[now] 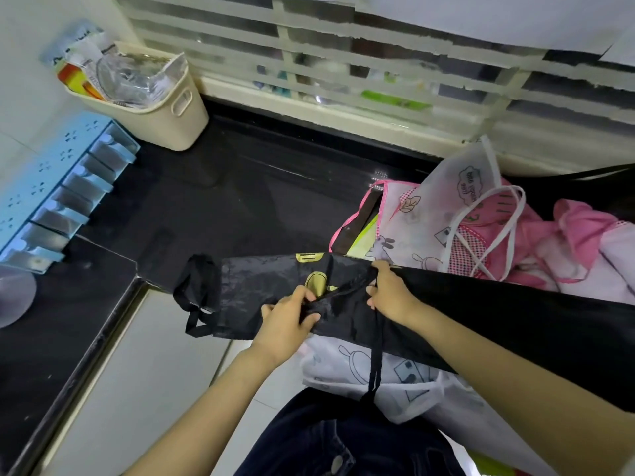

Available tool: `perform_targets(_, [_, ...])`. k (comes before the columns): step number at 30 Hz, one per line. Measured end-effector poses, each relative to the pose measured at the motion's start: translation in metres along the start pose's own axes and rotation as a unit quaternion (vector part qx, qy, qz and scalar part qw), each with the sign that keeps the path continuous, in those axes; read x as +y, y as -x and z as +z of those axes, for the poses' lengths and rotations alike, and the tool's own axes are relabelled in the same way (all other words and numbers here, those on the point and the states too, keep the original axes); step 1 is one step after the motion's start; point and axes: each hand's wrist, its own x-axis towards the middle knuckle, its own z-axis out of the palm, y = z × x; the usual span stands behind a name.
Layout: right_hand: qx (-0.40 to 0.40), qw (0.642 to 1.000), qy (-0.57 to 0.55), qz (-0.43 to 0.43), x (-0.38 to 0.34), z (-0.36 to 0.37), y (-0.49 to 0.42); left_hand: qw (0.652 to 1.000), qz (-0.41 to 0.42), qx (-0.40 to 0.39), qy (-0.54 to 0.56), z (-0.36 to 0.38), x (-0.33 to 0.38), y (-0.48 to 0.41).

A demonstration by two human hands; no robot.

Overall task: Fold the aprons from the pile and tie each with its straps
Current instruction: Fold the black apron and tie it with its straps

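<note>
**Black apron folded into a long band at the worktop's front edge, both hands on it**

The black apron (261,286) lies along the front edge of the dark worktop (240,187), its right part overhanging in front of the pile (429,228) of white and pink aprons at the worktop's right end. The left hand (287,319) has its fingers curled round a bunch of the black cloth. The right hand (390,297) pinches the strap (377,359), whose free length hangs below the edge. The cloth looks light, limp and slightly glossy (so probably slippery), and a fold would likely spring open unless pinned. The best hold seems to be mid-band, pressing the layers flat while the thin strap is drawn taut close to its root. A loop of strap (197,290) trails at the left end.
</note>
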Motion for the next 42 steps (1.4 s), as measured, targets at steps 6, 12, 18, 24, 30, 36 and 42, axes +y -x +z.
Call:
perform_targets(6, [0.011, 0.999, 0.051, 0.011, -0.003, -0.014, -0.018, 0.995, -0.051, -0.002, -0.091, -0.008, -0.017, 0.004])
perform_targets(12, [0.023, 0.996, 0.079, -0.016, 0.000, -0.005, -0.020, 0.996, -0.051, 0.026, -0.072, -0.004, -0.039, 0.020])
perform_targets(18, [0.039, 0.991, 0.116, -0.049, 0.000, 0.007, -0.017, 0.994, 0.000, 0.087, 0.066, -0.006, -0.051, 0.024])
perform_targets(24, [0.060, 0.985, 0.160, -0.032, -0.007, 0.006, -0.023, 0.992, 0.113, 0.049, -0.012, -0.045, -0.065, 0.014])
perform_targets(30, [0.029, 0.978, 0.204, -0.020, -0.012, 0.009, -0.029, 0.966, 0.045, -0.025, -0.255, -0.043, -0.071, 0.001])
perform_targets(36, [0.041, 0.976, 0.215, -0.011, -0.013, 0.010, -0.031, 0.986, 0.035, 0.077, -0.145, -0.021, -0.025, 0.003])
perform_targets(42, [0.052, 0.992, 0.112, -0.015, -0.018, 0.005, -0.010, 0.980, 0.102, -0.043, -0.167, 0.018, -0.018, 0.000])
